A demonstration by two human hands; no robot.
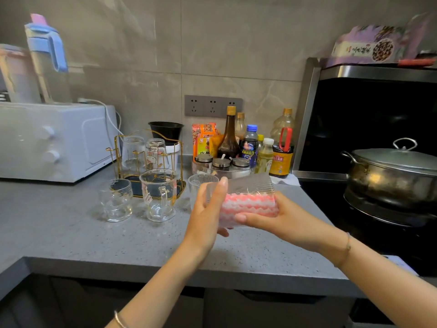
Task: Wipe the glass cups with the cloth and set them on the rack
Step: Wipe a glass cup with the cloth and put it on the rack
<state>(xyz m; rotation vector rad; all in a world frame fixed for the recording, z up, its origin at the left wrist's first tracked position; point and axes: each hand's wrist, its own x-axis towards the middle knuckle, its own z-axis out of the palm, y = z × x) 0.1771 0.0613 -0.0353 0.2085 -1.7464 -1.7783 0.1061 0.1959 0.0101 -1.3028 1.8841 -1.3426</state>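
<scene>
My left hand (206,209) holds a ribbed glass cup (254,184) lying on its side above the counter. My right hand (279,217) presses a pink and white cloth (248,205) against it from below. On the counter to the left stand a small round glass cup (115,200), a handled glass mug (159,195) and another ribbed glass (201,183), partly hidden behind my left hand. The gold wire rack (151,159) behind them carries two glasses upside down, one plain (133,151) and one printed (156,152).
A white microwave (54,140) stands at the back left of the grey counter (94,240). Sauce bottles and spice jars (246,150) crowd the back wall. A lidded steel pot (390,176) sits on the black stove at the right.
</scene>
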